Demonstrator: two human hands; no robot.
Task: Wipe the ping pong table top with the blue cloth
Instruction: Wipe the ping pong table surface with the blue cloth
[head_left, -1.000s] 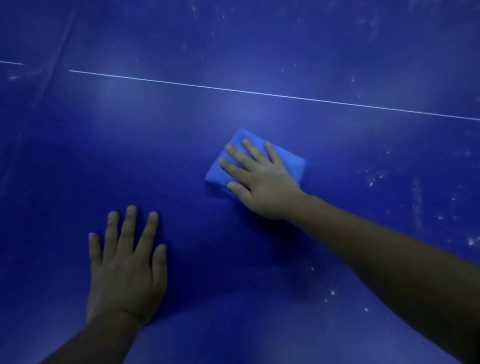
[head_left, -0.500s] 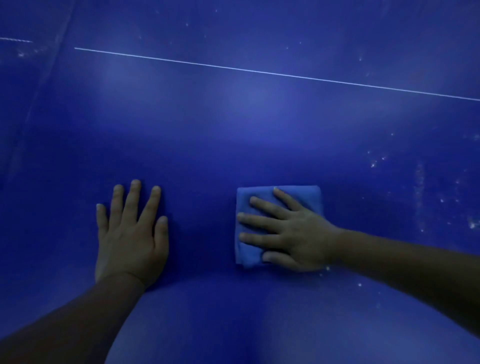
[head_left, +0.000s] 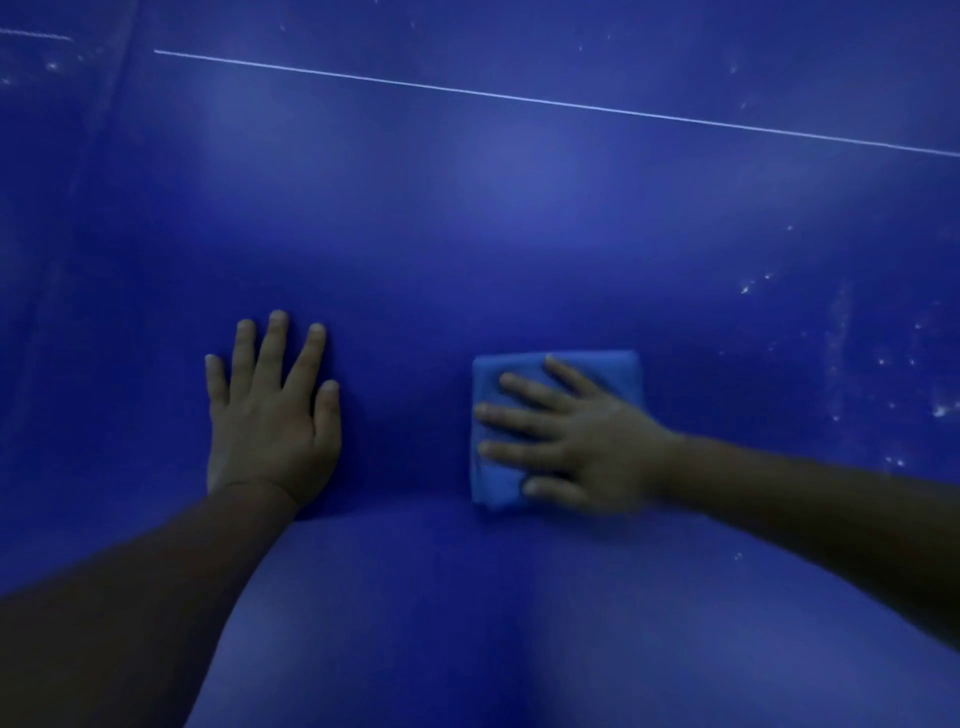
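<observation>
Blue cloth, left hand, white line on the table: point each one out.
blue cloth (head_left: 618, 366): head view, bare far right corner of the folded cloth.
left hand (head_left: 270, 431): head view, back of the hand, flat on the table.
white line (head_left: 519, 96): head view, middle of the thin stripe.

My left grip (head_left: 270, 415) lies flat, palm down, fingers straight and slightly spread, forearm running in from lower left. My right grip (head_left: 582, 441) is also flat, fingers extended toward the left, forearm reaching in from the right edge.
</observation>
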